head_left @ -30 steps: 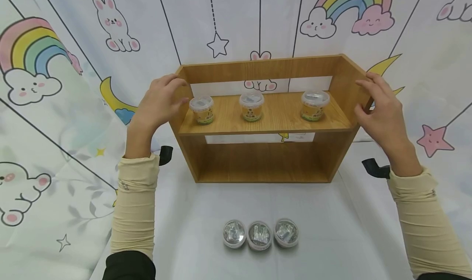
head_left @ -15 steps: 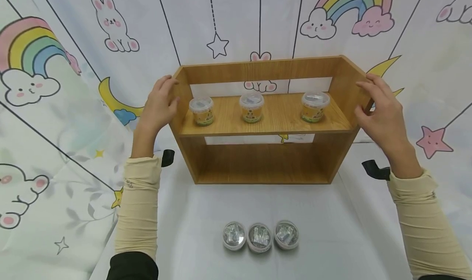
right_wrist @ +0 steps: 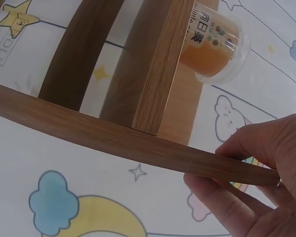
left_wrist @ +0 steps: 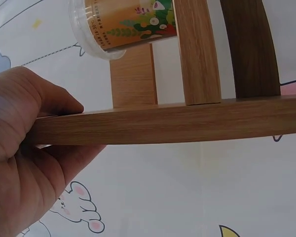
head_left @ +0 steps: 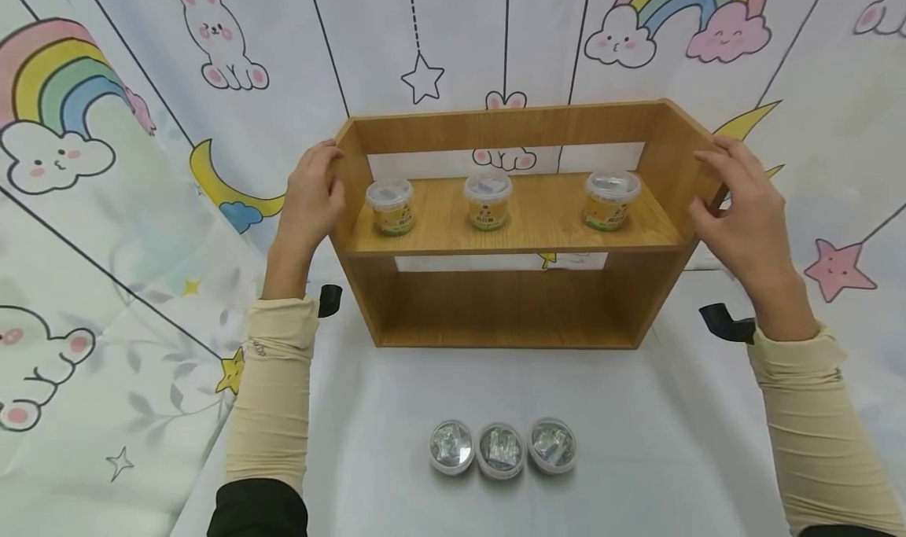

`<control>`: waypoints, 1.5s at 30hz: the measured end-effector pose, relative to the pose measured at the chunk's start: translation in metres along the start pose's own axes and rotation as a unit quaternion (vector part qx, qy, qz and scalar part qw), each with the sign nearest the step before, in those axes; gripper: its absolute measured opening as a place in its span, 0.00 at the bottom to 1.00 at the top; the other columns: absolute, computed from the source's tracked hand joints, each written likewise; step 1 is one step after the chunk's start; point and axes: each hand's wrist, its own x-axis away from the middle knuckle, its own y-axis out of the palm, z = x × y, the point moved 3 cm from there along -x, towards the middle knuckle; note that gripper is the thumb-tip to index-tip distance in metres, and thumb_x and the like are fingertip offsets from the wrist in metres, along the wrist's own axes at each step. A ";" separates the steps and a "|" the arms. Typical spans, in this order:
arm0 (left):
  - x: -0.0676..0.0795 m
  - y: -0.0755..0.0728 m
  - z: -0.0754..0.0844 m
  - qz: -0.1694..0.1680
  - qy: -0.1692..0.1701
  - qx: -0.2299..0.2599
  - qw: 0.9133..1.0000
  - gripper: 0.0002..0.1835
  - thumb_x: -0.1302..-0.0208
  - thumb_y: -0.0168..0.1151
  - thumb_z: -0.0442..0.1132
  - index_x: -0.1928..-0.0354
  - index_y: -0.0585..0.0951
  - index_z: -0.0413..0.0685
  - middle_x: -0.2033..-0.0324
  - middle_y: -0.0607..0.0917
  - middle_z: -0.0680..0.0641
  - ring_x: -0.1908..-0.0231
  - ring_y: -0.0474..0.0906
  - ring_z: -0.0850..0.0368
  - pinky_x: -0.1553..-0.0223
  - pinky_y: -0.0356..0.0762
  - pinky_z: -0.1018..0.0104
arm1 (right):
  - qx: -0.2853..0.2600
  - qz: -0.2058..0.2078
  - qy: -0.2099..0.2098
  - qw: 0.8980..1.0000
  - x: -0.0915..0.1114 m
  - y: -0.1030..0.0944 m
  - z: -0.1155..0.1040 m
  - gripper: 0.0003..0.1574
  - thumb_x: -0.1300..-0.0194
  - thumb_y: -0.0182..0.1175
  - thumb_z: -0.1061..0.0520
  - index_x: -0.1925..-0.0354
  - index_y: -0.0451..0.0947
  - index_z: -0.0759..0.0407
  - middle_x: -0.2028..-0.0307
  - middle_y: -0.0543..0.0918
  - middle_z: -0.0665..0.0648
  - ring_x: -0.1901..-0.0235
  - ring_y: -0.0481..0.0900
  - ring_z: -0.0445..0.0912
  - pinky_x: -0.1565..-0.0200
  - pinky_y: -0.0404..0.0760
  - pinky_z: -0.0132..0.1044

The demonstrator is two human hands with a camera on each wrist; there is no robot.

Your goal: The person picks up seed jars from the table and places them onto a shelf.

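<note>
A two-tier wooden shelf [head_left: 439, 309] stands on the white surface. My left hand [head_left: 309, 199] grips its left side panel [left_wrist: 153, 124], thumb on the inner face and fingers outside. On the other side my right hand [head_left: 750, 218] holds the right side panel [right_wrist: 113, 144] between thumb and fingers. Three small clear-lidded cups with orange labels are spaced along the upper board: a left cup [head_left: 392, 211], a middle cup [head_left: 488, 205] and a right cup [head_left: 609, 205]. Most of the left hand's outer fingers are hidden behind the panel in the head view.
In front of the shelf, three more lidded cups stand in a row: a left one [head_left: 451, 447], a middle one [head_left: 501, 450] and a right one [head_left: 552, 446]. A patterned cloth [head_left: 283, 34] with rainbows and rabbits hangs behind and at the left.
My left hand has moved slightly right and closed onto the left panel's edge. The right hand keeps its hold. The cups stay in place on the shelf; the head view has shifted slightly.
</note>
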 end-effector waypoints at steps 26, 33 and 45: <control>-0.002 0.003 -0.003 -0.002 -0.006 -0.011 1.000 0.19 0.31 0.52 0.27 0.39 0.73 0.36 0.32 0.69 0.42 0.31 0.63 0.51 0.34 0.63 0.60 | -0.011 0.004 -0.013 1.000 0.009 -0.010 -0.009 0.35 0.38 0.62 0.62 0.32 0.70 0.55 0.28 0.63 0.48 0.34 0.68 0.52 0.51 0.62 0.12; -0.003 0.002 -0.002 -0.003 -0.010 -0.011 1.000 0.19 0.30 0.51 0.28 0.38 0.72 0.37 0.32 0.68 0.42 0.31 0.63 0.52 0.34 0.63 0.61 | 0.000 0.027 -0.046 0.999 0.021 -0.016 -0.024 0.34 0.39 0.63 0.64 0.34 0.72 0.58 0.28 0.64 0.50 0.33 0.66 0.49 0.47 0.59 0.15; -0.002 0.002 -0.003 -0.006 -0.014 -0.012 1.000 0.19 0.30 0.51 0.28 0.38 0.73 0.37 0.31 0.68 0.43 0.31 0.62 0.52 0.34 0.63 0.61 | -0.009 0.016 -0.087 0.996 0.050 -0.022 -0.049 0.39 0.47 0.68 0.69 0.36 0.73 0.61 0.30 0.67 0.59 0.31 0.63 0.56 0.32 0.62 0.53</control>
